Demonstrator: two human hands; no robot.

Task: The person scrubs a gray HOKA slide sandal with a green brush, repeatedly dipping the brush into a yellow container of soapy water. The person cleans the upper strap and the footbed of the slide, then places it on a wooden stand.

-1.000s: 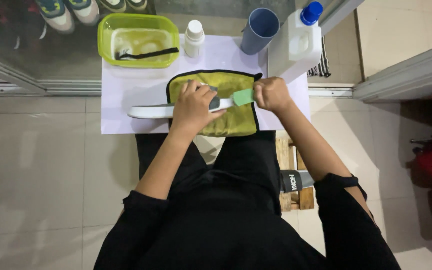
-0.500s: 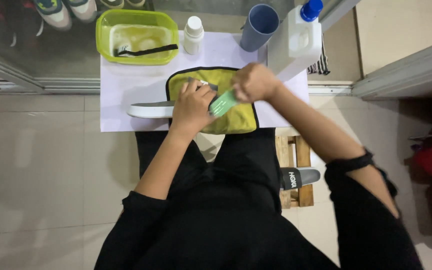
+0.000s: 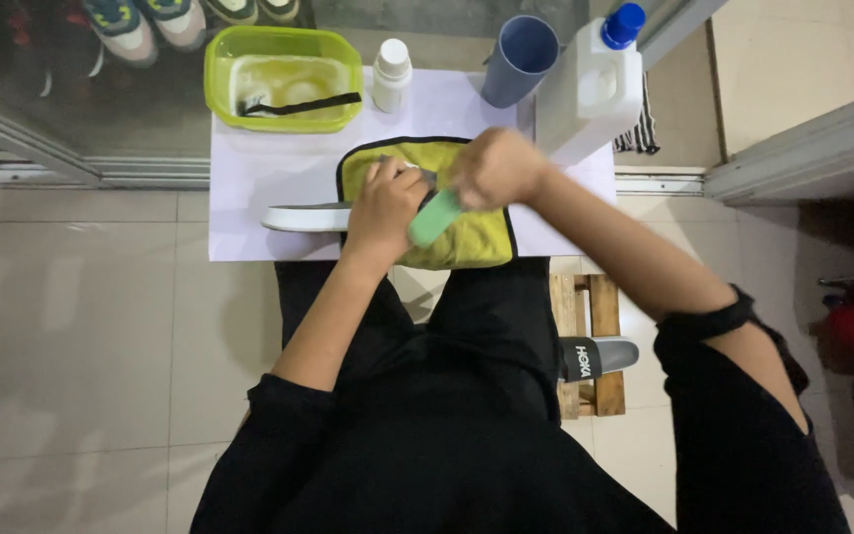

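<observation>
My left hand grips a shoe with a white sole that lies on its side on a yellow-green cloth. Only the sole end of the shoe shows to the left of that hand. My right hand is closed on a brush with a light green handle. The handle points down and left, and the brush head is hidden against the shoe between the two hands. The cloth rests on a white sheet spread on the floor.
At the back of the sheet stand a green tub with liquid and a dark brush in it, a small white bottle, a blue cup and a white jug with a blue cap. A wooden stool is under my right leg.
My right hand has moved left from the cloth's right edge onto the shoe, close to the left hand. The brush handle has swung to point down-left. The left hand stays on the shoe.
</observation>
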